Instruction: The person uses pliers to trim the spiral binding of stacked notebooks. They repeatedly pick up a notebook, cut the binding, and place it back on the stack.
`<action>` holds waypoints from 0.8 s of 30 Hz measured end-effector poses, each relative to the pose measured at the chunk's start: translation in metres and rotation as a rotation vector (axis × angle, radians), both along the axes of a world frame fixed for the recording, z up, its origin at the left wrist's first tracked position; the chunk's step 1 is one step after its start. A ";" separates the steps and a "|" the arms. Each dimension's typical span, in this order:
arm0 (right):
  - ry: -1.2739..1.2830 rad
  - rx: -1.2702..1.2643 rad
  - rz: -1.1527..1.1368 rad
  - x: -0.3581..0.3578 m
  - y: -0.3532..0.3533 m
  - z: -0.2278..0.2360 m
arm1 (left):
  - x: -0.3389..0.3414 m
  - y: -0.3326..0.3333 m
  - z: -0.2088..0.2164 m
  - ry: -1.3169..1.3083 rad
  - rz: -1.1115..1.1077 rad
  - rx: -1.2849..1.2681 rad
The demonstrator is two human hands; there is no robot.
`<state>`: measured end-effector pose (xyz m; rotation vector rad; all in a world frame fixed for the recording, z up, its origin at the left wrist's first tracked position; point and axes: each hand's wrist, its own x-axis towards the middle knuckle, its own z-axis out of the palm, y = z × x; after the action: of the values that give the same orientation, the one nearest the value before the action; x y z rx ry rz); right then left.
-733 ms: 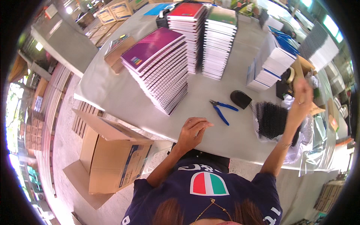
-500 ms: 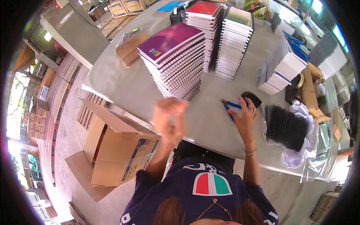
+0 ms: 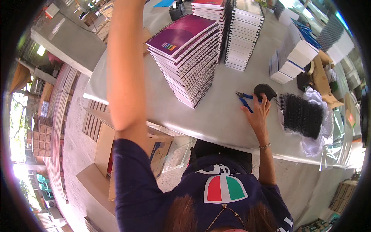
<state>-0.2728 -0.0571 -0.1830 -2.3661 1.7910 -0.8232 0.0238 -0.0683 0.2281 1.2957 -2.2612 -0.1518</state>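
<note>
My left forearm [image 3: 126, 65] is raised and smeared by motion; it leaves the top edge, so the hand itself is out of view. To its right stands a tall stack of spiral-bound notebooks with purple covers [image 3: 179, 36]. On the table lies my right hand [image 3: 258, 112], fingers spread and nothing gripped. Its fingertips reach the edge of a rounded black object [image 3: 265, 91] whose kind I cannot tell. Beside the thumb and fingers are cutting pliers with blue handles [image 3: 246, 105], jaws pointing away to the left.
Behind stand stacks of red notebooks [image 3: 208, 4] and pale-covered notebooks [image 3: 243, 38]. Page blocks [image 3: 290, 58] are at the right, with black spiral coils [image 3: 303, 116] on white wrapping nearer. A cardboard box [image 3: 96, 179] stands open below the table's left edge.
My left hand has swung up and forward past the purple notebooks, out of view. My right hand has come down at the rounded black object beside the pliers. The view has shifted slightly.
</note>
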 end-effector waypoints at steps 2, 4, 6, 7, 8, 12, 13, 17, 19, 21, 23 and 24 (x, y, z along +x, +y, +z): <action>-0.026 0.003 0.052 -0.005 -0.003 -0.001 | 0.005 -0.034 0.003 -0.190 -0.077 0.144; -0.059 0.079 0.105 -0.002 -0.007 0.012 | 0.013 -0.062 -0.018 -0.316 -0.115 0.194; -0.020 0.216 0.013 -0.004 0.002 0.033 | 0.012 -0.070 -0.047 -0.336 -0.123 0.175; 0.011 0.288 -0.047 -0.008 0.007 0.040 | 0.010 -0.077 -0.063 -0.332 -0.140 0.166; 0.000 0.245 -0.055 -0.009 0.012 0.048 | 0.002 -0.071 -0.062 -0.319 -0.095 0.260; -0.353 0.248 0.080 0.005 0.019 0.065 | 0.026 -0.068 -0.088 -0.076 -0.166 0.188; -0.507 0.295 0.131 0.007 0.019 0.071 | 0.033 -0.070 -0.097 -0.045 -0.211 0.112; -0.966 0.601 0.357 0.024 0.025 0.106 | 0.041 -0.066 -0.106 -0.060 -0.125 0.083; -1.001 0.579 0.475 0.036 0.030 0.123 | 0.038 -0.063 -0.109 -0.077 -0.045 0.126; -0.988 0.436 0.496 0.056 0.036 0.137 | 0.036 -0.063 -0.113 -0.111 0.010 0.155; -0.891 0.270 0.525 0.075 0.040 0.151 | 0.039 -0.064 -0.115 -0.178 0.053 0.172; -0.790 0.174 0.540 0.083 0.041 0.159 | 0.041 -0.063 -0.115 -0.147 0.024 0.172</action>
<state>-0.1896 -0.0163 -0.0239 -1.8522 0.8292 -1.2021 0.0651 -0.1316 0.1128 1.4645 -2.3995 -0.2547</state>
